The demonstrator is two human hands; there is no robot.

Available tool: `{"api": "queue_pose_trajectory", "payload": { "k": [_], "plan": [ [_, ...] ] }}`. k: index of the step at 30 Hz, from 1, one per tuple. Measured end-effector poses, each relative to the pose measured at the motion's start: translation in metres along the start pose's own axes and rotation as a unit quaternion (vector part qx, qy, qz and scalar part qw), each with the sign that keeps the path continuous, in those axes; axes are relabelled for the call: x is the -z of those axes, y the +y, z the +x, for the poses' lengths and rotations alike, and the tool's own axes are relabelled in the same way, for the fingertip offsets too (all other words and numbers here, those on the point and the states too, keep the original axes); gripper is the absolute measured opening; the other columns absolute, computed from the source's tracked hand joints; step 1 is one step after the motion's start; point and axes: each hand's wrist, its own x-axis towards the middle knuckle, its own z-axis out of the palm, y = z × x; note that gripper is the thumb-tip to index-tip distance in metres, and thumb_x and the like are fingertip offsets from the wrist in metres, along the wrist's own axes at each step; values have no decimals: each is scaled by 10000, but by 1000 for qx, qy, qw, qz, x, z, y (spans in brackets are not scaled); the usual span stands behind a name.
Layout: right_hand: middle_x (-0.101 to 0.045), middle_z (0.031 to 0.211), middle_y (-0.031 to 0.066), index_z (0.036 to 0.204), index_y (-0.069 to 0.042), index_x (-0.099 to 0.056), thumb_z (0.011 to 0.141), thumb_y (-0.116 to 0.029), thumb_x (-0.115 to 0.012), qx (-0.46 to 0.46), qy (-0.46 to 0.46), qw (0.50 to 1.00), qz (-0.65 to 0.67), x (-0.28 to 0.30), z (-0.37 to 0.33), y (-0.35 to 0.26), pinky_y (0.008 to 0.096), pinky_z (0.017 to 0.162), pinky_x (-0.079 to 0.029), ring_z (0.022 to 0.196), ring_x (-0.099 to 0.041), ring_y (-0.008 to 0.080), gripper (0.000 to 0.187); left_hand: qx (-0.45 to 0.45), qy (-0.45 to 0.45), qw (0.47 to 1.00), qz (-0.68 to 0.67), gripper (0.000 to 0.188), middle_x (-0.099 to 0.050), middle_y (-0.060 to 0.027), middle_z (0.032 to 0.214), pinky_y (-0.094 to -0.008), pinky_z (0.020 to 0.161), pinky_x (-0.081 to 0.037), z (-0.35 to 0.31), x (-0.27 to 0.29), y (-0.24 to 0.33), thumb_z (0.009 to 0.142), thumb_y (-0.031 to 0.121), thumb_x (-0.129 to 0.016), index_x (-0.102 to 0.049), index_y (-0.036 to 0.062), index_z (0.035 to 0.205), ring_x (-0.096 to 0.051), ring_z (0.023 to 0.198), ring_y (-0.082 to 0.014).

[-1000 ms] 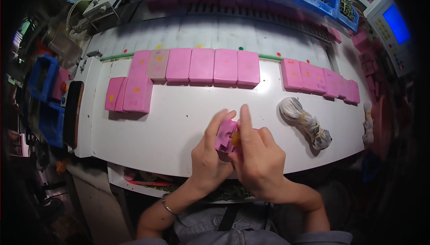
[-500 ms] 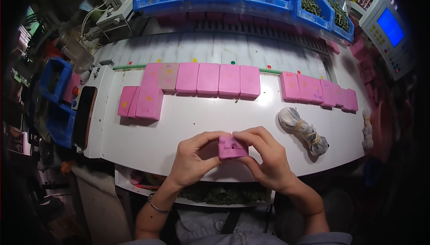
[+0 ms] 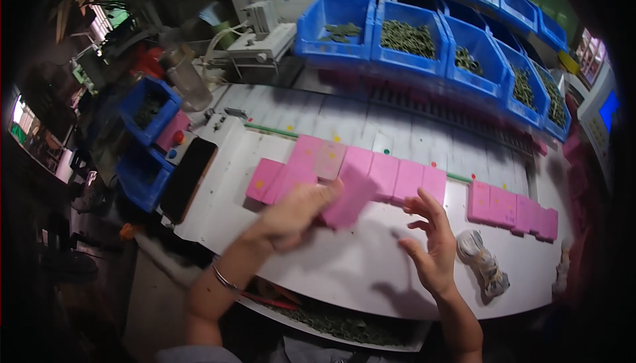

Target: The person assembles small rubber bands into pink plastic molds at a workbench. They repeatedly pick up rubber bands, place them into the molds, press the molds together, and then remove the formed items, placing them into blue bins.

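White tabletop (image 3: 344, 273) spreads beneath the grip in the head view, with lined-up pink blocks (image 3: 385, 174) and blue bins (image 3: 405, 64) beyond it. The left hand (image 3: 296, 215) grips a blurred pink block (image 3: 352, 198) jutting from its right side; the right hand (image 3: 434, 247), spread and empty, hangs just right of that block.

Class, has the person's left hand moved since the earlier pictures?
Yes: the left hand has moved leftward and forward, nearer the green strip.
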Motion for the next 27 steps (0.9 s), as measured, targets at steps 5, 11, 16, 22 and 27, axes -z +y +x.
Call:
{"api": "queue_pose_trajectory", "payload": {
  "k": [5, 11, 16, 22, 27],
  "plan": [
    [-576, 1091, 136, 1241, -12, -504, 741, 33, -678, -7, 13, 997, -75, 0, -4, 19, 301, 754, -491, 950, -600, 218, 531, -151, 260, 947, 114, 301, -663, -95, 883, -243, 679, -537, 62, 102, 68, 805, 108, -677, -619, -87, 1027, -651, 778, -144],
    [-564, 1051, 137, 1144, 8, -546, 770, 46, -642, 26, -15, 987, -158, -1, -4, 15, 293, 688, -518, 842, -621, 215, 388, -214, 527, 658, 494, 362, -675, -174, 820, -347, 702, -522, 136, 186, 78, 589, 191, -773, -671, 3, 881, -663, 760, -287],
    [-558, 1029, 131, 1089, 20, -569, 789, 63, -612, 26, -42, 991, -125, -3, -7, 19, 283, 676, -523, 796, -618, 204, 307, -156, 468, 701, 514, 422, -615, -234, 1031, -413, 828, -473, 140, 196, 78, 686, 300, -762, -642, -19, 934, -591, 972, -365],
    [-560, 1029, 133, 1065, 35, -572, 799, 67, -596, 30, -25, 989, -142, 3, -8, 12, 279, 667, -522, 785, -621, 207, 269, -212, 307, 571, 731, 533, -355, -291, 1342, -543, 1026, -239, 57, 54, 28, 803, 431, -640, -603, -31, 1066, -236, 1285, -469],
    [-563, 1027, 136, 1065, 26, -575, 811, 48, -597, 49, -54, 990, -123, -4, -10, 12, 279, 661, -520, 781, -622, 207, 256, -207, 186, 668, 690, 539, -447, -236, 1219, -506, 987, -296, -22, -13, -22, 760, 254, -702, -504, 1, 1193, -355, 1192, -417]
  ]
}}
